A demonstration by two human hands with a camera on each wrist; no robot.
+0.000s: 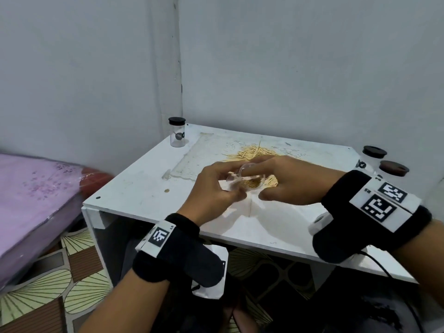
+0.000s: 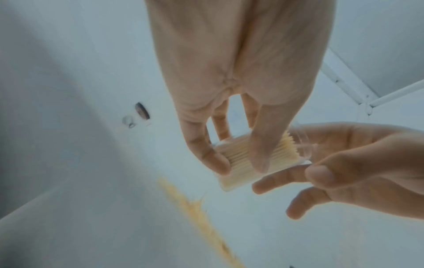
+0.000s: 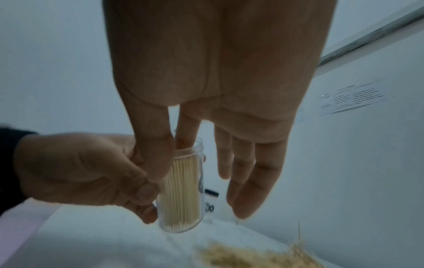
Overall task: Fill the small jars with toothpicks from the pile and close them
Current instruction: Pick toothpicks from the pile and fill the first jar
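A small clear jar (image 1: 242, 182) packed with toothpicks is held tilted above the white table (image 1: 144, 183). My left hand (image 1: 216, 186) grips its body between thumb and fingers. My right hand (image 1: 254, 186) meets it from the right: the index finger pokes into the jar's open mouth, the thumb lies outside the wall, and the other fingers stay straight. The left wrist view shows the jar (image 2: 234, 181) in my left hand (image 2: 241, 166), with my right hand (image 2: 344, 163) beside it. In the right wrist view my right hand (image 3: 172, 159) reaches into the jar (image 3: 181, 190). The toothpick pile (image 1: 252, 152) lies just behind.
A capped clear jar (image 1: 177, 133) stands at the table's back left corner. Two jars with dark lids (image 1: 373, 155) (image 1: 394, 169) stand at the right edge. A white lace mat (image 1: 206, 155) lies under the pile. A purple-covered bed (image 1: 31, 200) is to the left.
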